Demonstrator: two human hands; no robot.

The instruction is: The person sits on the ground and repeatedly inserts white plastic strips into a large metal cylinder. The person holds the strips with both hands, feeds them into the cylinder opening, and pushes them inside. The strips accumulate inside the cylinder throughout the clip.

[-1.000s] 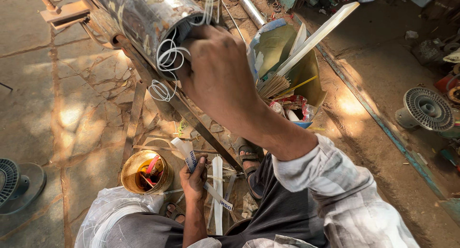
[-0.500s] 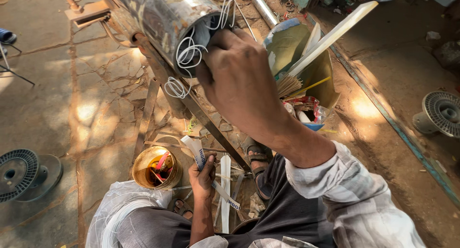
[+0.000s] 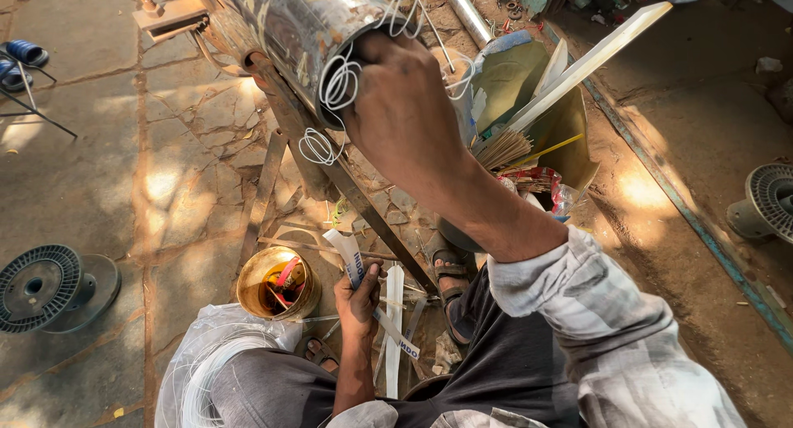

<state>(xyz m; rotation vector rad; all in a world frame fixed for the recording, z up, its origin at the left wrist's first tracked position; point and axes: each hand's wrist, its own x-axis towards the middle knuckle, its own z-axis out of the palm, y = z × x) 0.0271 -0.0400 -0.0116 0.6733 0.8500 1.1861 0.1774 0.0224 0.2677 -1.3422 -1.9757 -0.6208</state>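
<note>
The left hand (image 3: 360, 300) is closed round a white paper strip (image 3: 363, 292), low by the knees. Farther off, the right hand (image 3: 405, 114) pinches white wire loops (image 3: 339, 85) at the mouth of the metal cylinder (image 3: 289, 23); seating them well likely calls for slow, even pressure. Beyond lie a brass-coloured tin (image 3: 277, 283), a spool (image 3: 37, 287) and the cracked stone floor (image 3: 99, 188).

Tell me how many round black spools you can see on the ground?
2. One black spool lies flat on the stone floor at the far left, on a round grey disc. Another ribbed spool sits at the right edge, partly cut off. More may be hidden outside the view.
</note>
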